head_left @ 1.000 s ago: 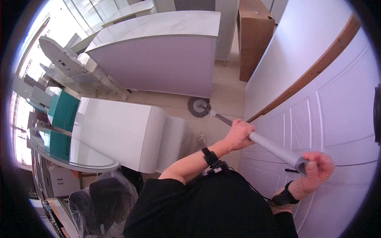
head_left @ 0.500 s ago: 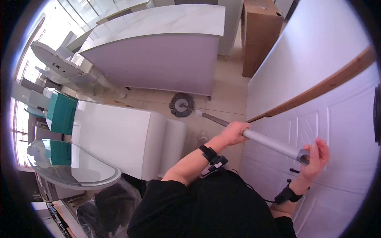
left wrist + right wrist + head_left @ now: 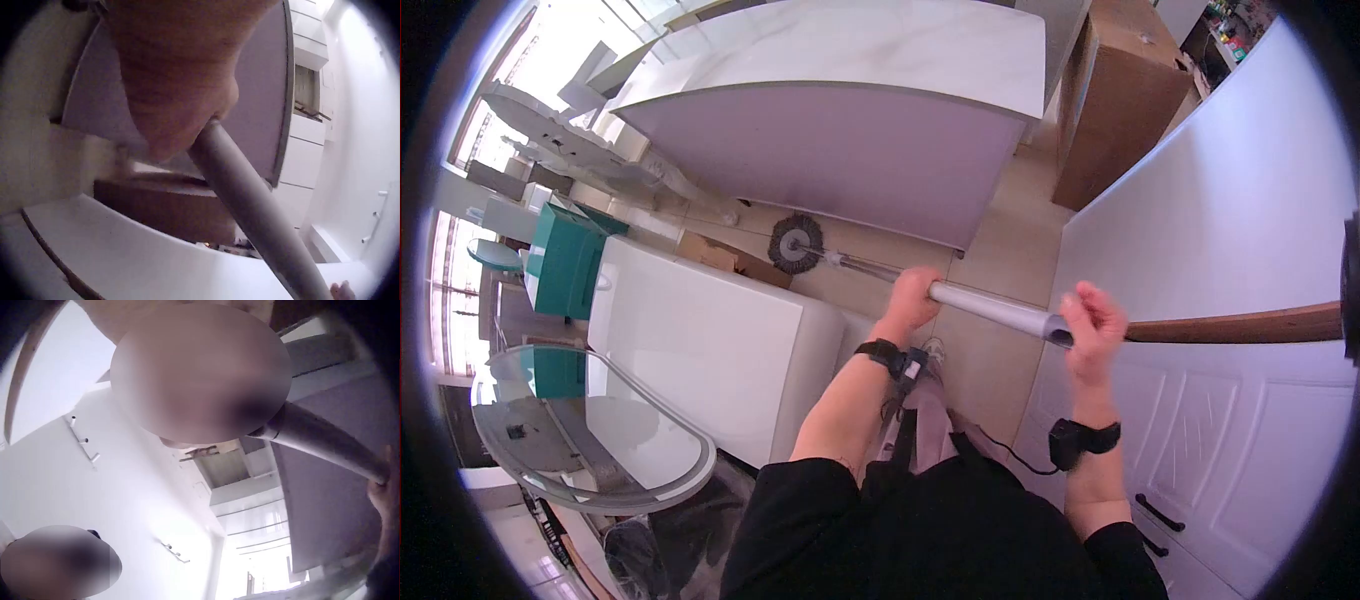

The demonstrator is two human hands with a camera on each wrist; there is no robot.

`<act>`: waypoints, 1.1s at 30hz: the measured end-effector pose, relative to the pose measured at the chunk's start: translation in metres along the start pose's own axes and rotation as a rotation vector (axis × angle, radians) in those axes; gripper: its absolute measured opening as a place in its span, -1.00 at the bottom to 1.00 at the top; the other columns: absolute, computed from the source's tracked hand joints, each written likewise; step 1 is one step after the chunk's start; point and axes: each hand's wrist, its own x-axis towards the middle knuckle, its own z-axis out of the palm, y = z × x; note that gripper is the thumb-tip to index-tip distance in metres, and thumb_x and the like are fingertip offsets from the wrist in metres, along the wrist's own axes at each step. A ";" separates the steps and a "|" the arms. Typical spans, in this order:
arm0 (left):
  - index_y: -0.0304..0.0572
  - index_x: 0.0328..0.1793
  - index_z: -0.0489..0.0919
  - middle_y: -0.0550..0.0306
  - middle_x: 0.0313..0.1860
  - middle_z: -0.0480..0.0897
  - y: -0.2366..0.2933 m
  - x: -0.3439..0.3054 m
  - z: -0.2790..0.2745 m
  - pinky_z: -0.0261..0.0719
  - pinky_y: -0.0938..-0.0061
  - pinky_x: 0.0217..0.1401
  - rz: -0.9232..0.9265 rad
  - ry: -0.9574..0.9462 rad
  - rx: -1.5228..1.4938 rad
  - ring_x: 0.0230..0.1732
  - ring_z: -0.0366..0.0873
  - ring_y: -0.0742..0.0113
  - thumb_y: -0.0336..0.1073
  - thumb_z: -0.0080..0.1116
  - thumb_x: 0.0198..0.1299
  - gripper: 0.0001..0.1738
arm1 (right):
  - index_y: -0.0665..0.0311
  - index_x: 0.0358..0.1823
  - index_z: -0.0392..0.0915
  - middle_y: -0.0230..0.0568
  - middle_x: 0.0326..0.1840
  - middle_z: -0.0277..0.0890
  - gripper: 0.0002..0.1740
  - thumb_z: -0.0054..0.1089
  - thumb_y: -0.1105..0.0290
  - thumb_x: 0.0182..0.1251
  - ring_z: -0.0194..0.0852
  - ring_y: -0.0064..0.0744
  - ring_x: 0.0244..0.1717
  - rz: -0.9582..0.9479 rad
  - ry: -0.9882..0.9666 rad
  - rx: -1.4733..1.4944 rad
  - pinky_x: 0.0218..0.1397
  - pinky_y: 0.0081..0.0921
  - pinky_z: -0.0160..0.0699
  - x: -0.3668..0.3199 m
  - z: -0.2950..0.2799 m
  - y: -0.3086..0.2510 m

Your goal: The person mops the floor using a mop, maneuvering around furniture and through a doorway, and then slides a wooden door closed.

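Inspection of the mop: its round, fringed mop head (image 3: 796, 244) lay on the tiled floor (image 3: 1010, 235), near the foot of the lilac-fronted counter (image 3: 820, 145) and beside a piece of brown cardboard (image 3: 735, 260). The pole (image 3: 990, 306) ran aslant from the head up to my hands, thin below and thicker above.

My left hand (image 3: 912, 296) was closed, its fingers wrapped round the pole at the lower end of the thick grey section. I judged this the bearing grip, placed partway down to steady the length and set its direction.

My right hand (image 3: 1095, 322) was at the hollow top end, its fingers partly bent. Whether they pinched the rim or merely lay against it, I could not tell; the close view was blurred there. Its position at the end, well apart from the left, would in my judgement have given leverage over the far head.

The slant appeared to suit reaching the floor between the counter and the white cabinet (image 3: 700, 335) from where I stood.
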 end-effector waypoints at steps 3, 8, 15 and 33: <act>-0.19 -0.52 0.44 -0.03 -0.51 0.49 0.030 -0.004 0.010 0.37 0.18 -0.32 -0.021 0.055 -0.015 -0.35 0.43 -0.08 -0.47 0.10 -0.40 -0.82 | 0.27 -0.23 0.53 -0.39 -0.42 0.48 -0.76 0.15 0.62 0.02 0.35 -0.68 -0.47 -0.044 0.036 -0.038 -0.41 -0.73 0.34 0.008 -0.022 -0.033; -0.17 -0.56 0.40 0.00 -0.54 0.46 0.110 -0.025 0.037 0.33 0.23 -0.33 0.025 0.105 -0.079 -0.38 0.42 -0.04 -0.38 0.18 -0.25 -0.84 | 0.30 -0.08 0.43 -0.14 -0.22 0.52 -0.63 0.05 0.69 0.01 0.46 -0.46 -0.47 -0.254 0.107 0.008 -0.39 -0.55 0.50 -0.011 -0.075 -0.108; -0.14 -0.59 0.36 0.04 -0.59 0.43 0.232 -0.090 0.050 0.24 0.25 -0.41 0.099 0.069 -0.308 -0.45 0.39 0.02 -0.26 0.19 -0.15 -0.76 | 0.42 -0.04 0.38 -0.04 -0.25 0.50 -0.53 0.07 0.54 -0.12 0.36 -0.34 -0.50 -0.566 0.405 -0.211 -0.35 -0.45 0.35 -0.103 -0.144 -0.201; -0.18 -0.47 0.37 -0.04 -0.49 0.42 0.315 -0.142 0.114 0.31 0.19 -0.35 0.656 -0.562 -0.592 -0.32 0.38 -0.08 -0.34 0.21 -0.27 -0.75 | 0.42 -0.15 0.38 -0.05 -0.23 0.40 -0.71 0.02 0.58 0.03 0.41 -0.28 -0.26 -0.612 0.887 -0.679 -0.18 -0.48 0.38 -0.299 -0.185 -0.242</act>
